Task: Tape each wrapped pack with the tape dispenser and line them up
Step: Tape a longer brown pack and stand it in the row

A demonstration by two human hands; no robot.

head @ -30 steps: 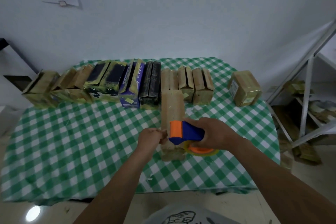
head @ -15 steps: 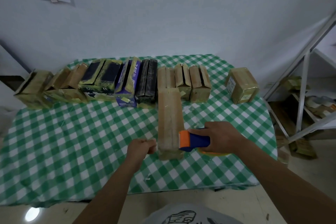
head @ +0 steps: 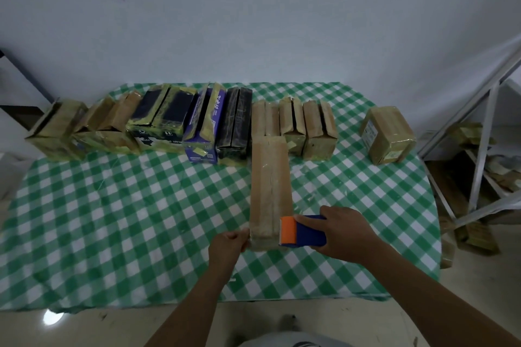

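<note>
Table [head: 112, 220]: the green checked cloth gives us a flat bed, so we should keep the work lying down on it rather than lifting it.
Row of packs [head: 174, 121]: already standing side by side along the far edge. We judge this one belongs in that line once it is sealed.
Long pack [head: 269, 186]: lies lengthwise in front of us, its far end touching the row and its near end between our hands. A seam runs along its top.
Right hand [head: 346, 234]: wrapped round the tape dispenser, holding it against the pack's near right corner.
Tape dispenser [head: 303, 231]: its orange mouth touches the pack's near end. We should press it flat and draw across in one steady pull, keeping the band square to the seam.
Left hand [head: 228, 242]: curled, pinching at the pack's near left edge. Whether it also holds a tape end, we cannot tell. It should brace firmly so the pack does not skid towards the dispenser.
</note>
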